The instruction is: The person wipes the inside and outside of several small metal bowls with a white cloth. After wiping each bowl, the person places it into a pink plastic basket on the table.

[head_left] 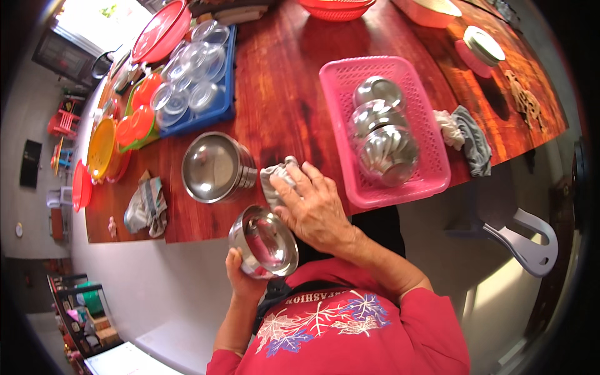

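My left hand point(248, 279) grips a shiny stainless steel bowl point(267, 241) from below and the side. The bowl is tilted, its hollow turned toward my right hand point(314, 211), just off the table's front edge. That right hand has its fingers over a crumpled grey cloth point(272, 187), which lies at the table edge; the fingertips partly cover it. Left of the cloth stands a nested stack of steel bowls point(211, 166). To the right, a pink plastic basket point(335, 112) contains several steel bowls point(389, 150), overlapping in a row.
A blue tray point(229, 70) bears several clear plastic cups point(201, 61). Beside it are orange cups point(140, 119) and a yellow basket point(101, 147). Rags point(147, 208) lie at the left front edge, more cloths point(471, 140) at the right. A grey plastic chair back point(529, 248) stands right.
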Action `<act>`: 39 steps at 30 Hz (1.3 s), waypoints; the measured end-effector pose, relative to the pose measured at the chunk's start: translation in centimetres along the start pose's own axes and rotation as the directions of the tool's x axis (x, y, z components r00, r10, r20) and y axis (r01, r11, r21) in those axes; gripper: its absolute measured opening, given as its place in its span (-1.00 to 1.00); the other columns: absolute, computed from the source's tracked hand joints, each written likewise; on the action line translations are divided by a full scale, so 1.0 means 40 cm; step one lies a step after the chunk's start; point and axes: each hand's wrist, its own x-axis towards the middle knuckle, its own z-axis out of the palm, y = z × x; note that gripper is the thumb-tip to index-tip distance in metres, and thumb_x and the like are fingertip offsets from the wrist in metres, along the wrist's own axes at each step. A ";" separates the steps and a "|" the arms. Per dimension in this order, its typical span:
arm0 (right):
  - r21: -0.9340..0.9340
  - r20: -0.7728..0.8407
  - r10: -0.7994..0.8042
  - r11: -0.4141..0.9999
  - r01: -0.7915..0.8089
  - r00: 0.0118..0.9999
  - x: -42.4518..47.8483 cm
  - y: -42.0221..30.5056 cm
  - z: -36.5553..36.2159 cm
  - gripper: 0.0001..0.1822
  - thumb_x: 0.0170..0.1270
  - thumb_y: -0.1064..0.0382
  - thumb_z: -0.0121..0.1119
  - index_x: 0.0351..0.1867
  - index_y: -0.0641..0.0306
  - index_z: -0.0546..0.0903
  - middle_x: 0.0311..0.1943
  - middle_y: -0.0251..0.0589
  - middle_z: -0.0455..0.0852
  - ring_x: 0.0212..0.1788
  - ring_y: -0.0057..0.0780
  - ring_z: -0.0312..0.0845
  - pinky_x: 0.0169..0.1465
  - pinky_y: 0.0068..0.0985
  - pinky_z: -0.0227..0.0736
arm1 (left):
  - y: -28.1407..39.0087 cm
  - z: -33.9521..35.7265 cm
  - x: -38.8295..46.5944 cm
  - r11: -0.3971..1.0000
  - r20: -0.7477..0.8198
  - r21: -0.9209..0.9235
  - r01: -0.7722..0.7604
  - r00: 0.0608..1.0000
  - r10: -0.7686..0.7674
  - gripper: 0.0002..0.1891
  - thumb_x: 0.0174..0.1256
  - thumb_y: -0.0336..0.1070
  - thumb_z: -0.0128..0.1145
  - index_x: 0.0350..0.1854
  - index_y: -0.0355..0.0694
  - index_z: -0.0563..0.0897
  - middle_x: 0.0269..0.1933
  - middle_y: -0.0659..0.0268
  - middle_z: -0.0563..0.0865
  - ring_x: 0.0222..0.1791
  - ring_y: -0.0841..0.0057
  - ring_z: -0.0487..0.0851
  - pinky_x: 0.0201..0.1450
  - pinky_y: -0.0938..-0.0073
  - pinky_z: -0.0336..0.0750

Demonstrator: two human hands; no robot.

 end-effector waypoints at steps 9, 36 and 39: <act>0.576 0.049 -0.129 0.814 0.078 0.990 -0.066 -0.048 -0.140 -0.12 0.07 0.18 0.42 0.40 0.37 0.25 0.27 0.20 0.35 0.30 0.13 0.32 0.30 -0.14 0.36 | 0.036 0.160 0.021 0.991 0.150 0.117 -0.070 0.987 0.052 -0.21 0.18 -0.02 0.05 0.48 -0.19 0.17 0.33 0.13 0.43 0.33 0.24 0.43 0.38 0.13 0.33; 0.281 -0.060 0.358 0.902 -0.329 0.932 0.133 0.498 -0.308 -0.33 0.19 0.23 0.30 0.28 0.52 0.36 0.26 0.17 0.36 0.33 0.07 0.25 0.39 -0.17 0.18 | 0.034 0.717 0.722 -0.032 0.312 0.947 -0.321 0.936 -0.161 0.00 -0.21 0.40 0.31 0.28 -0.17 0.42 0.20 -0.05 0.55 0.21 0.06 0.55 0.25 0.11 0.42; 0.315 -0.040 0.371 0.886 -0.340 0.928 0.139 0.508 -0.297 -0.32 0.17 0.24 0.31 0.28 0.51 0.35 0.26 0.17 0.36 0.32 0.06 0.26 0.38 -0.17 0.19 | 0.029 0.712 0.725 -0.079 0.329 0.936 -0.342 0.934 -0.142 -0.02 -0.18 0.40 0.32 0.29 -0.18 0.43 0.18 -0.04 0.55 0.20 0.07 0.56 0.24 0.10 0.44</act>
